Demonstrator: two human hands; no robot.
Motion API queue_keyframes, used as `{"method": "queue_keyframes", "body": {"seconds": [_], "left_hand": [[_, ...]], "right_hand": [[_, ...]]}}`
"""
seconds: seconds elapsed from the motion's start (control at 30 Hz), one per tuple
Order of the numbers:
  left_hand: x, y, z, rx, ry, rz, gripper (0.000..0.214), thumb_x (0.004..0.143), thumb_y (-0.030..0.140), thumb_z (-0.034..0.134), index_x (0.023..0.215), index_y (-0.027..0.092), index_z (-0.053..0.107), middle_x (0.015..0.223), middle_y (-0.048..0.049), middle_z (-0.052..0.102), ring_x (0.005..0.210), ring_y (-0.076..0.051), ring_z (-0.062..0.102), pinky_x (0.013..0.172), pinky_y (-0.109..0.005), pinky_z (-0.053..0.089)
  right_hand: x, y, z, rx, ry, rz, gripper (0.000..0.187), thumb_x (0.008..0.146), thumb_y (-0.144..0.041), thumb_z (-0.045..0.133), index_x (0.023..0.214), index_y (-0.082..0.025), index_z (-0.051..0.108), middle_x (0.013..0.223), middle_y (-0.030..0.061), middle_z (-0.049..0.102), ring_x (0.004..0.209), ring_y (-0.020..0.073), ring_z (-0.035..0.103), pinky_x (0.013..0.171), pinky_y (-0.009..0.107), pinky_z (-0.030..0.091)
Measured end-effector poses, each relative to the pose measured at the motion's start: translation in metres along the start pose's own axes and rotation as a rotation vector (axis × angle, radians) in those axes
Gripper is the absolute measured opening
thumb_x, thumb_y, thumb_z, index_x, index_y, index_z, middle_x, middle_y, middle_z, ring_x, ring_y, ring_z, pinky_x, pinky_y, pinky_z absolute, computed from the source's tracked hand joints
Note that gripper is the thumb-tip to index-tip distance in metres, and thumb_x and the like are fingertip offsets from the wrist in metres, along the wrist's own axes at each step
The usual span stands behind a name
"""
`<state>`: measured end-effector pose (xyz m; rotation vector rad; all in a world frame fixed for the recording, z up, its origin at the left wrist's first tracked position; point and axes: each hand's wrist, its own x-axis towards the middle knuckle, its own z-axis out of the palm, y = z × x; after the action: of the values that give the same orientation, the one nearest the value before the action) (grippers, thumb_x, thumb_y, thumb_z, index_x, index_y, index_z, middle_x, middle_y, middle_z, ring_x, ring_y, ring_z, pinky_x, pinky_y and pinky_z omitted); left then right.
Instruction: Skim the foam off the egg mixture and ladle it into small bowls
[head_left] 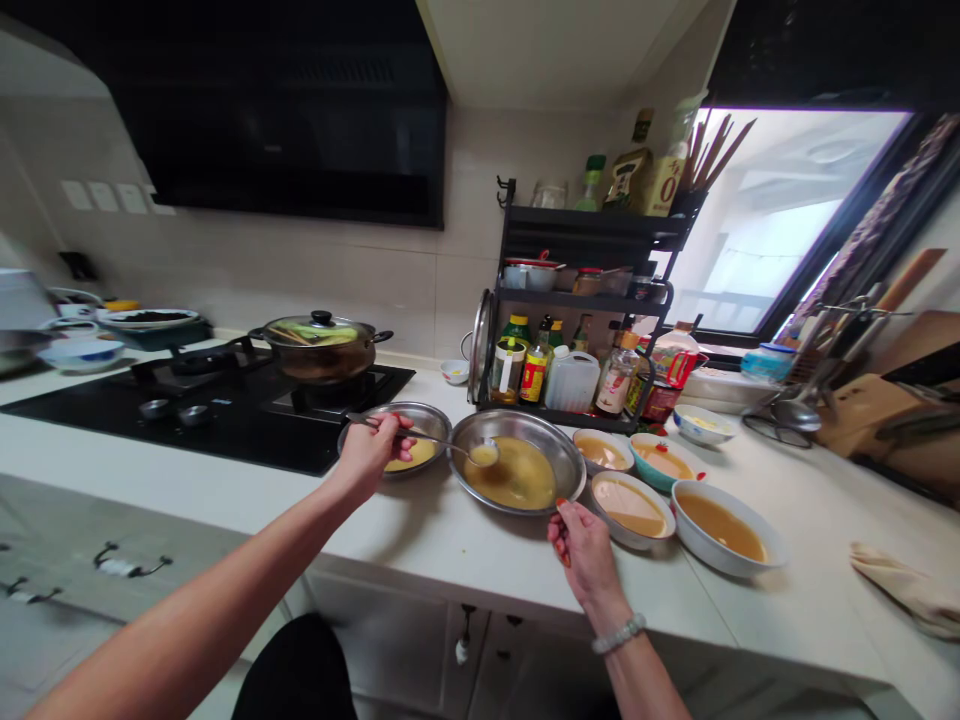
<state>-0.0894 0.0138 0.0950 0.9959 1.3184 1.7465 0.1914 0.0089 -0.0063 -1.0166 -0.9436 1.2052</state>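
A metal ladle (435, 438) is in my left hand (369, 455), its fingers closed around the handle. The ladle's bowl holds some yellowish liquid and sits over the larger steel basin (570, 452). Cloudy yellow liquid (521, 475) covers the bottom of that basin. At the basin's near right rim, my right hand (585, 550) is closed, thumb and fingers pinching the edge. A second steel basin (442, 420) with yellow liquid stands to the left, partly behind my left hand.
Right of the basins stand several bowls of brownish liquid, including a large white bowl (769, 545) and a green bowl (637, 465). A lidded pot (319, 360) is on the black stove (247, 430). Behind, a black rack (592, 225) carries bottles. A cloth (900, 590) lies far right.
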Motion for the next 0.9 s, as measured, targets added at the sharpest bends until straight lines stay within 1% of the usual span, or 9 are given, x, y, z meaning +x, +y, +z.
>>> {"method": "queue_keyframes", "body": {"seconds": [0.1, 0.23, 0.4, 0.5, 0.6, 0.7, 0.8, 0.83, 0.9], "left_hand": [[0.003, 0.009, -0.017, -0.02, 0.03, 0.011, 0.015, 0.071, 0.024, 0.058, 0.072, 0.01, 0.061, 0.051, -0.0016, 0.06, 0.046, -0.011, 0.058, 0.043, -0.02, 0.048], [0.009, 0.022, -0.042, -0.015, 0.128, 0.05, 0.016, 0.072, 0.025, 0.057, 0.071, 0.01, 0.062, 0.053, -0.0027, 0.062, 0.049, -0.012, 0.06, 0.043, -0.019, 0.048], [0.014, 0.029, -0.07, 0.072, 0.219, 0.16, 0.014, 0.074, 0.025, 0.056, 0.07, 0.013, 0.062, 0.057, -0.0019, 0.062, 0.048, -0.012, 0.059, 0.043, -0.021, 0.051], [0.011, 0.024, -0.085, 0.26, 0.214, 0.241, 0.016, 0.077, 0.03, 0.055, 0.075, 0.015, 0.062, 0.056, -0.001, 0.062, 0.048, -0.015, 0.061, 0.045, -0.026, 0.053], [0.006, 0.014, -0.098, 0.575, 0.163, 0.322, 0.026, 0.082, 0.039, 0.049, 0.08, 0.017, 0.063, 0.053, -0.0016, 0.063, 0.045, -0.017, 0.062, 0.045, -0.027, 0.052], [0.001, 0.007, -0.104, 0.845, 0.073, 0.492, 0.031, 0.085, 0.043, 0.044, 0.082, 0.018, 0.063, 0.053, -0.001, 0.063, 0.046, -0.017, 0.062, 0.047, -0.025, 0.049], [-0.004, 0.006, -0.101, 0.967, -0.005, 0.687, 0.03, 0.085, 0.041, 0.043, 0.082, 0.019, 0.062, 0.061, -0.0022, 0.066, 0.05, -0.015, 0.063, 0.051, -0.023, 0.049], [-0.006, 0.007, -0.099, 0.975, -0.001, 0.726, 0.029, 0.085, 0.04, 0.043, 0.081, 0.019, 0.062, 0.063, -0.0024, 0.067, 0.05, -0.015, 0.063, 0.052, -0.023, 0.049], [-0.008, 0.01, -0.09, 0.942, 0.05, 0.734, 0.029, 0.086, 0.04, 0.043, 0.083, 0.019, 0.063, 0.06, -0.0015, 0.066, 0.05, -0.015, 0.062, 0.054, -0.023, 0.049]], "right_hand": [[0.0, 0.0, 0.0, 0.001, -0.006, -0.002, 0.046, 0.063, -0.057, 0.075, 0.055, -0.017, 0.054, 0.043, -0.002, 0.053, 0.034, 0.004, 0.035, 0.034, 0.017, 0.02], [-0.001, -0.002, 0.0, -0.004, -0.003, 0.005, 0.044, 0.064, -0.056, 0.075, 0.056, -0.018, 0.053, 0.045, -0.0017, 0.054, 0.035, 0.0047, 0.036, 0.034, 0.018, 0.02], [-0.002, -0.003, 0.001, -0.009, 0.002, 0.001, 0.045, 0.063, -0.056, 0.075, 0.055, -0.017, 0.054, 0.045, -0.0011, 0.055, 0.036, 0.0046, 0.037, 0.035, 0.017, 0.021], [-0.002, -0.003, 0.001, -0.004, 0.002, -0.002, 0.045, 0.062, -0.056, 0.075, 0.055, -0.017, 0.054, 0.045, -0.0013, 0.054, 0.035, 0.0046, 0.037, 0.034, 0.017, 0.021], [-0.001, -0.003, 0.001, -0.007, 0.005, 0.001, 0.046, 0.062, -0.057, 0.076, 0.055, -0.017, 0.054, 0.044, -0.0013, 0.054, 0.035, 0.0043, 0.036, 0.034, 0.017, 0.021], [-0.001, -0.003, 0.001, -0.012, 0.001, 0.004, 0.045, 0.062, -0.056, 0.075, 0.055, -0.017, 0.054, 0.044, -0.0014, 0.054, 0.035, 0.0042, 0.036, 0.035, 0.017, 0.021], [-0.001, -0.003, 0.0, -0.013, -0.007, 0.003, 0.044, 0.064, -0.055, 0.075, 0.056, -0.017, 0.055, 0.044, -0.0012, 0.055, 0.035, 0.0046, 0.037, 0.034, 0.017, 0.021], [-0.001, -0.003, 0.0, -0.011, -0.007, 0.003, 0.043, 0.064, -0.055, 0.075, 0.056, -0.017, 0.055, 0.044, -0.0013, 0.054, 0.035, 0.0046, 0.037, 0.034, 0.017, 0.021], [-0.001, -0.003, 0.0, -0.005, -0.003, 0.006, 0.043, 0.063, -0.054, 0.075, 0.056, -0.017, 0.054, 0.044, -0.0015, 0.054, 0.035, 0.0046, 0.036, 0.034, 0.017, 0.02]]}}
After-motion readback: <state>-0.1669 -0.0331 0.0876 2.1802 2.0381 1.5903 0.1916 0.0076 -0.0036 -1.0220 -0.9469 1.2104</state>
